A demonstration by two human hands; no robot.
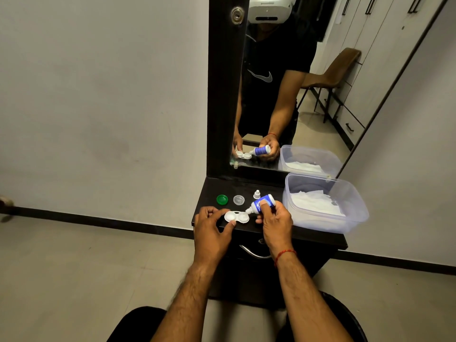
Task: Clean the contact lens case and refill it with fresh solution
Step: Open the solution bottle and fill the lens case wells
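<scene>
The contact lens case (237, 216) looks to us like a light, stiff bit of white plastic with two shallow open wells. It is probably slick once wet and easy to tip, so we judge the best hold is at one end, by the rim, with the wells kept level. That is where our left hand (212, 230) has it: the thumb is on the near edge and the fingers curl round the far left end, pinching it at the front of the desk (222, 188). We cannot tell whether the case rests on the top or is lifted just off it. Our right hand (275, 222) grips the solution bottle (261, 203), a small blue-and-white squeeze bottle. The thumb is laid across its body and the fingers wrap behind. The wrist is turned so the nozzle tilts down and to the left, right at the rim of the right-hand well. The bottle seems soft-walled, so we think a gentle squeeze will do, since a hard one could flood such a shallow cup. Both forearms reach forward, wrists close together. Behind the case a green cap (222, 199), a clear cap (238, 199) and the small white bottle cap (256, 194) lie apart on the desk. To the right stands a translucent plastic tub (320, 224) with white tissue (313, 202) in it, and a mirror (283, 95) rises behind.
</scene>
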